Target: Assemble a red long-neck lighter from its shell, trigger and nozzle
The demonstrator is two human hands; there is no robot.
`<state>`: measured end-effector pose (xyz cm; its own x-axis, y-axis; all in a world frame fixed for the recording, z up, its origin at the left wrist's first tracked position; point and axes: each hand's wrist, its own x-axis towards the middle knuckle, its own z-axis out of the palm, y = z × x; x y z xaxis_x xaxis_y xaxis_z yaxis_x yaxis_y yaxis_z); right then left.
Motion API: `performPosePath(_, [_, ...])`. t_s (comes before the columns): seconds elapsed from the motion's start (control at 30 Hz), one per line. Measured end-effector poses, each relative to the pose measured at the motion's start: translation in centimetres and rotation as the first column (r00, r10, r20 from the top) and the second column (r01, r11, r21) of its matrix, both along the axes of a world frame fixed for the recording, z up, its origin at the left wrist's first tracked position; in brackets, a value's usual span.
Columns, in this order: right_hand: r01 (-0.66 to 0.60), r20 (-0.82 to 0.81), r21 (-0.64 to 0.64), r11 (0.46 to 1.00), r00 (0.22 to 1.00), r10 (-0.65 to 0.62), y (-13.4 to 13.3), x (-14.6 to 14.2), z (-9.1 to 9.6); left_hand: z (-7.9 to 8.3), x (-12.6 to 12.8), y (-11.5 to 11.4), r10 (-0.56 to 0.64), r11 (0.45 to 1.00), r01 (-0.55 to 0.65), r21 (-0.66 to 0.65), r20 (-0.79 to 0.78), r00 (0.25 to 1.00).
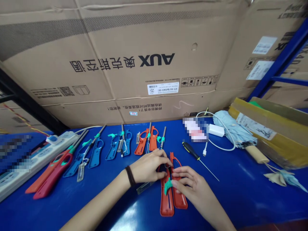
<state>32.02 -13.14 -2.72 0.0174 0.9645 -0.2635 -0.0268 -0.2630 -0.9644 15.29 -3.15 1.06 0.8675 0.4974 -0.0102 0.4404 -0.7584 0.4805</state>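
Observation:
My left hand (149, 166) curls over the upper end of an opened orange lighter shell (168, 199) lying on the blue table (240, 192), its fingers pinching near the metal tube end. My right hand (192, 186) presses its fingertips on the shell's right half, beside a teal trigger piece (168, 187). A clear fuel tube (144, 187) lies under my left hand. Both hands are closed on the lighter parts.
Rows of opened blue lighter shells (96, 154) and orange ones (146, 141), plus closed red lighters (51, 175), lie at the left. A black-handled screwdriver (192, 152) lies to the right. A power strip (36, 160), a white charger (216, 130), a folded umbrella (237, 133) and big cardboard boxes (154, 64) surround the table.

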Motion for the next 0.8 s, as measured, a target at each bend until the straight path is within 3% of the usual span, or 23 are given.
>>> performPosePath(0.13, [0.015,0.256,0.072,0.997,0.966,-0.033,0.2,-0.9,-0.3,-0.1,-0.2,-0.1,0.008,1.0,-0.009,0.019,0.026,1.0])
performPosePath(0.23, [-0.011,0.501,0.185,0.983,0.862,-0.085,0.3,-2.1,0.0,-0.3,-0.3,-0.1,-0.005,1.0,0.005,0.003,0.046,0.999])
performPosePath(0.33, [0.001,0.618,0.199,0.98,0.776,-0.126,0.4,-3.4,0.0,-0.5,-0.3,0.0,-0.012,1.0,0.011,0.017,0.061,0.998])
performPosePath(0.6, [-0.083,0.566,0.196,0.977,0.823,-0.043,0.8,-3.3,-1.8,-0.9,-0.4,0.4,-0.068,0.991,0.055,0.119,0.106,0.992])
performPosePath(0.8, [-0.1,0.52,0.163,0.981,0.854,0.001,0.6,-2.5,-1.0,-1.5,-0.5,0.2,-0.092,0.962,0.055,0.269,0.128,0.987])
